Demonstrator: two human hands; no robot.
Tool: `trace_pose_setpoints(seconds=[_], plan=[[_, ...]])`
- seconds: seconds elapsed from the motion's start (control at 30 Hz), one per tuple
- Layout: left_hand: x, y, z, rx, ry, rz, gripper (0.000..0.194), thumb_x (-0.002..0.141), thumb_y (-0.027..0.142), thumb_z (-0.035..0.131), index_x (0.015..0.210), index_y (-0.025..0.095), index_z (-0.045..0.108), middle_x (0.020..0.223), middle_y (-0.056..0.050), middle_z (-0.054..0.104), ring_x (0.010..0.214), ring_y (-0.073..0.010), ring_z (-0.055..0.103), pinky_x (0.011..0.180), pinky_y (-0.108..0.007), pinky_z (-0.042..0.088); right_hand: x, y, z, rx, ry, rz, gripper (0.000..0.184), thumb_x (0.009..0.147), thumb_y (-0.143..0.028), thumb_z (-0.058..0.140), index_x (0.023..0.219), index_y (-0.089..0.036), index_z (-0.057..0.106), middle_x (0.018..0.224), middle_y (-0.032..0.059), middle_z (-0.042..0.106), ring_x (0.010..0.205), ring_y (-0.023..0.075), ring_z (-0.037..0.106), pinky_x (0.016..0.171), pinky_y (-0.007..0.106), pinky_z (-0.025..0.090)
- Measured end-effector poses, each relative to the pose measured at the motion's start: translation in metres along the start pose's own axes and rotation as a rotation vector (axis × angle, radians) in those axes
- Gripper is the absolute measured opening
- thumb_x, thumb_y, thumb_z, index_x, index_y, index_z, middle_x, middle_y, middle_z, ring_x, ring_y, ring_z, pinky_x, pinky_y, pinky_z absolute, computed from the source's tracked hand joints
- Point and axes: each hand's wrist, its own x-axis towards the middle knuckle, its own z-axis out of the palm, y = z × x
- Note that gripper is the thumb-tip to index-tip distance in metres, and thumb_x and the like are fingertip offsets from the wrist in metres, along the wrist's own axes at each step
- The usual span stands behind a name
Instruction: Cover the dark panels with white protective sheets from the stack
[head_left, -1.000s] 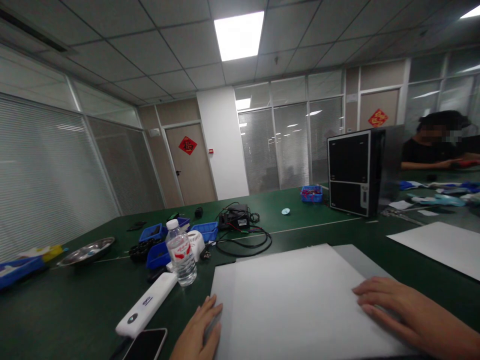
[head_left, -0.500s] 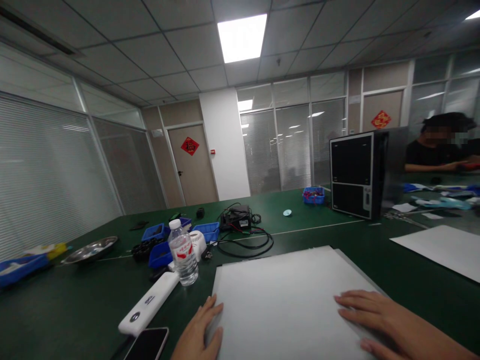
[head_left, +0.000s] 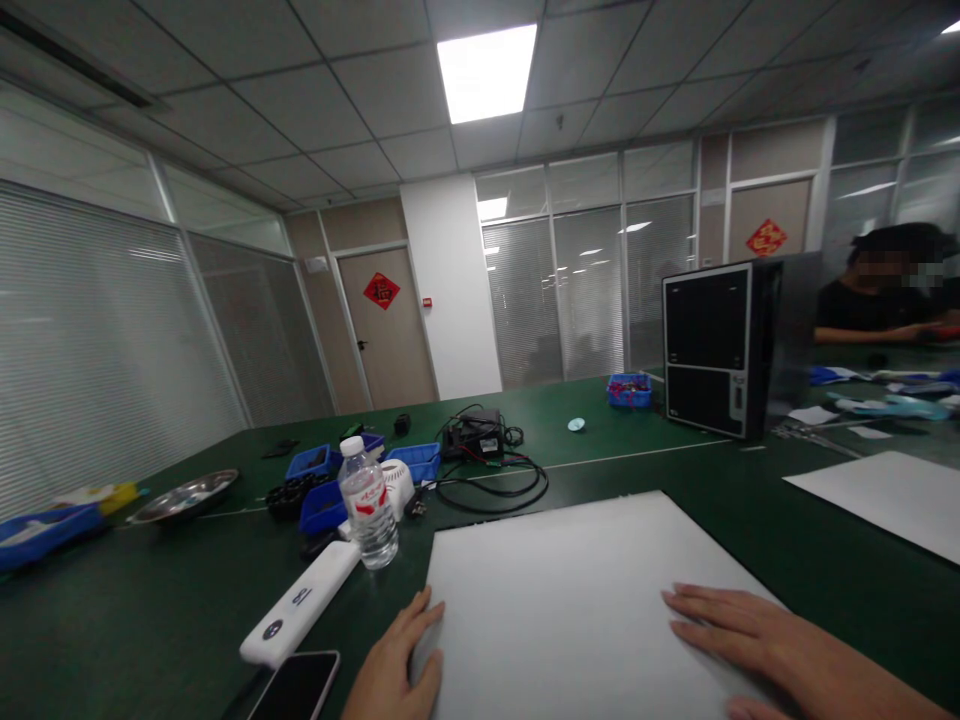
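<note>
In front of me on the green table lies a large white sheet (head_left: 555, 600), which looks flat and stiff. My left hand (head_left: 397, 655) rests along its left edge, fingertips on the surface and thumb apart from the fingers. Over the right part of the sheet lies my right hand (head_left: 757, 640), its fingers stretched out flat and the thumb partly cut off by the frame's bottom. Neither hand grips anything. Left of my left hand are a phone (head_left: 296, 688) with a dark screen and a long white device (head_left: 300, 605) with a round button.
A water bottle (head_left: 368, 505) stands beyond the white device. Blue bins (head_left: 414, 462), a black adapter with cables (head_left: 480, 437) and a metal plate (head_left: 184, 497) lie farther back. A computer case (head_left: 709, 350) stands right, near another white sheet (head_left: 892, 500). A person (head_left: 877, 290) sits beyond.
The thin strip that showed along the sheet's right edge is no longer visible; the sheet now looks evenly aligned there. My right hand has shifted slightly left.
</note>
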Motion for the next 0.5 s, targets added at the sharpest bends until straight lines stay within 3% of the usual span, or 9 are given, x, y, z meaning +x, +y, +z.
trace_pose_setpoints(seconds=[0.2, 0.5], plan=[[0.0, 0.005, -0.002, 0.001, -0.03, -0.012, 0.053, 0.077, 0.034, 0.058, 0.123, 0.014, 0.076, 0.145, -0.014, 0.059, 0.136, -0.0343, 0.056, 0.116, -0.051, 0.041, 0.001, -0.008, -0.002, -0.047, -0.068, -0.007, 0.067, 0.094, -0.051, 0.054, 0.155, -0.047, 0.027, 0.165, -0.0048, 0.023, 0.15, 0.0339, 0.025, 0.122, 0.06, 0.024], [0.001, 0.003, -0.002, -0.04, -0.034, -0.03, 0.052, 0.075, 0.035, 0.062, 0.122, 0.018, 0.077, 0.144, -0.012, 0.061, 0.137, -0.0326, 0.056, 0.117, -0.049, 0.039, 0.001, -0.01, -0.001, -0.079, -0.065, -0.009, 0.07, 0.093, -0.053, 0.056, 0.155, -0.046, 0.026, 0.165, -0.0029, 0.023, 0.15, 0.0364, 0.026, 0.12, 0.063, 0.024]])
